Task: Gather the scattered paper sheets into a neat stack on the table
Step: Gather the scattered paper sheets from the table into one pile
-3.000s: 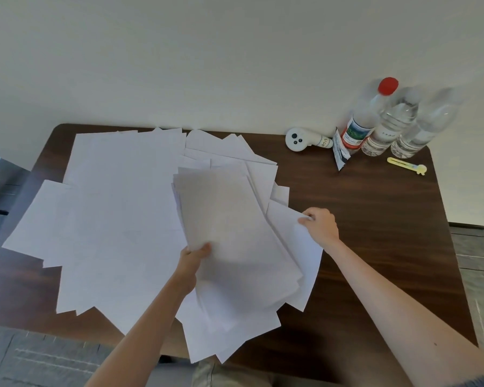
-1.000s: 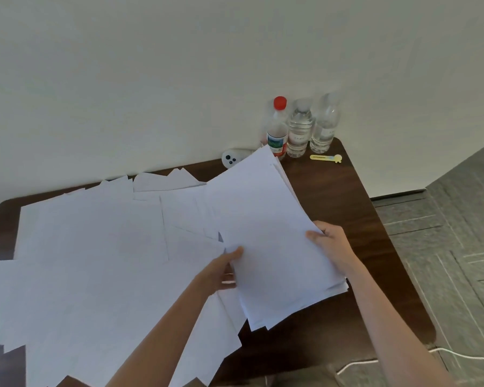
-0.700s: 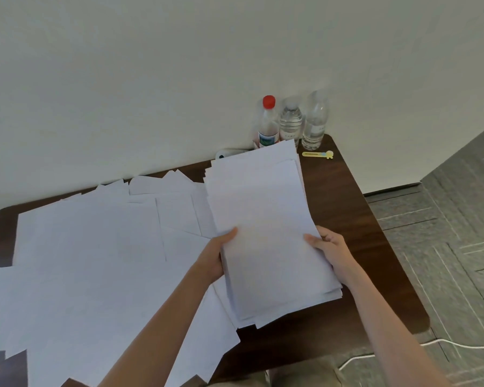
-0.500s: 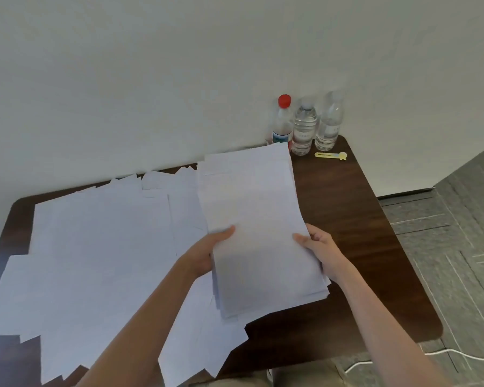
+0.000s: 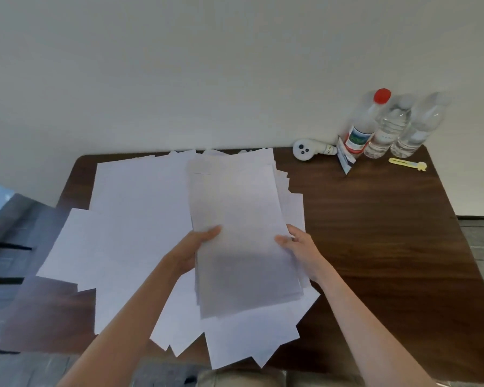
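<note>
— Left side?
— Bare forearm up from the lower left of the frame. Left grip at centre, thumb laid on top of the paper stack, fingers hidden beneath.
— And right?
— Bare forearm up from the lower right. Right grip just right of centre, thumb over the opposite edge, fingers curled alongside. Both pinching, roughly level.

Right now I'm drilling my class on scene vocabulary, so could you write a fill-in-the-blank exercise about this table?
1. The left hand and right hand grip a bundle of white ___ by its side edges.
2. Among the three bottles, one has a ___ cap.
3. Most loose sheets lie on the table to the ___ of the bundle.

Missing words: paper; red; left.
</note>
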Demonstrator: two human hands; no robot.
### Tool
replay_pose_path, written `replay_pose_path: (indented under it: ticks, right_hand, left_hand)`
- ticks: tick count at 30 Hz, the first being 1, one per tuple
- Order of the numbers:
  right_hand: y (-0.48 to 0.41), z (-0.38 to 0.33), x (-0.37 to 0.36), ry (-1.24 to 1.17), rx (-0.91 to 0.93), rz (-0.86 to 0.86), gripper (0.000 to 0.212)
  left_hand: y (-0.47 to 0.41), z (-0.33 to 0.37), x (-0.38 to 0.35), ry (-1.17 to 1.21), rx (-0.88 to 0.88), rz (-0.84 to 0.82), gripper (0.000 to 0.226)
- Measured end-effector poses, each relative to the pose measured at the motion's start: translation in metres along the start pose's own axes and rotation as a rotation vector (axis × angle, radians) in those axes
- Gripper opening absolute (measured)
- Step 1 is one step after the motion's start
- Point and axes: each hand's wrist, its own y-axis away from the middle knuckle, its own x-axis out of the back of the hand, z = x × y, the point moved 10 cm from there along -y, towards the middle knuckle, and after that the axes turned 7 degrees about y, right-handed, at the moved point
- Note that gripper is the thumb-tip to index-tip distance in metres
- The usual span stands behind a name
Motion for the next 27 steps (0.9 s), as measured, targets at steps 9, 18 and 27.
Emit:
replay_pose_path:
  ticks: [9, 18, 27]
  right_hand:
    - [-0.046, 0.016, -0.093, 0.08, -0.025, 0.082, 0.025]
    - [-0.085, 0.029, -0.102, 0.232, -0.108, 0.443, 0.018]
    - [-0.112, 0.032, -0.114, 0.232, -0.255, 0.493, 0.029]
  left_hand:
    - [-0.007, 0.035, 0.115, -0.072, -0.04, 0.152, 0.028]
    - [-0.016, 0.069, 0.213, -0.091, -0.111, 0.33, 0.026]
    - [-0.026, 0.061, 0.243, -0.055, -0.079, 0.351, 0.024]
